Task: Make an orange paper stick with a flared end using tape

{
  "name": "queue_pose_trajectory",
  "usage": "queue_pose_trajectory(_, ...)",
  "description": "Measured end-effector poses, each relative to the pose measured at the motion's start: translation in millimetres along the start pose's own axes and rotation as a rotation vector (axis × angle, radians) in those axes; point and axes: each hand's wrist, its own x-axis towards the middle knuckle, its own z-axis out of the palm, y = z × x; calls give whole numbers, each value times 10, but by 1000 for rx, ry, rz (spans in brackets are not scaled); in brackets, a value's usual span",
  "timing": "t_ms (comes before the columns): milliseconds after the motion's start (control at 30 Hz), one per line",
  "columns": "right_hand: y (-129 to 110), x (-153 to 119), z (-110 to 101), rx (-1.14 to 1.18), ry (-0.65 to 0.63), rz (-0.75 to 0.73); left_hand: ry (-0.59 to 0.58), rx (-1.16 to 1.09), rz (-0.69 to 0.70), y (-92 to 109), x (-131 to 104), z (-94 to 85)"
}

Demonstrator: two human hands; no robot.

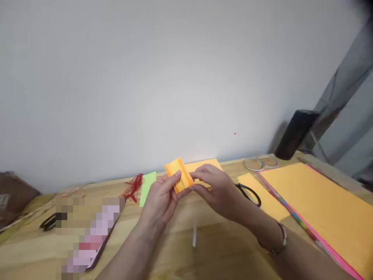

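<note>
A small folded orange paper [178,175] is held up over the middle of the wooden table. My left hand [163,194] grips it from the left and below, thumb pressed on its front face. At its lower right edge, my right hand [214,188] has thumb and fingers bent together on the paper. Creases run along the two sides of the paper. Behind the hands lies a flat orange sheet [217,163], partly covered by my right hand.
Green paper [147,186] and red threads [134,187] lie left. A thin white strip [194,235] is in front. Right are black-handled scissors [250,194], tape rings [254,164], an orange paper stack [320,202] and a black cylinder [295,134]. A pixelated item [97,237] lies left.
</note>
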Motion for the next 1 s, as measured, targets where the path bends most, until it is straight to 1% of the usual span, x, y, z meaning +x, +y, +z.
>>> queue_pose_trajectory(167,41,-35,4,-6,8,18,2,11,-13,-4,22,19)
queue_pose_trajectory(400,94,-44,36,-12,67,8,23,43,-1,-20,18,22)
queue_pose_trajectory(533,78,-42,47,-34,73,32,30,75,-2,-22,13,3)
queue_pose_trajectory(733,40,-40,68,-74,66,91,30,110,36,-33,11,-40)
queue_pose_trajectory(833,17,-43,73,-97,61,127,40,128,42,-39,10,-33)
queue_pose_trajectory(1000,-15,-48,89,-105,51,143,59,150,76,-40,-6,-15)
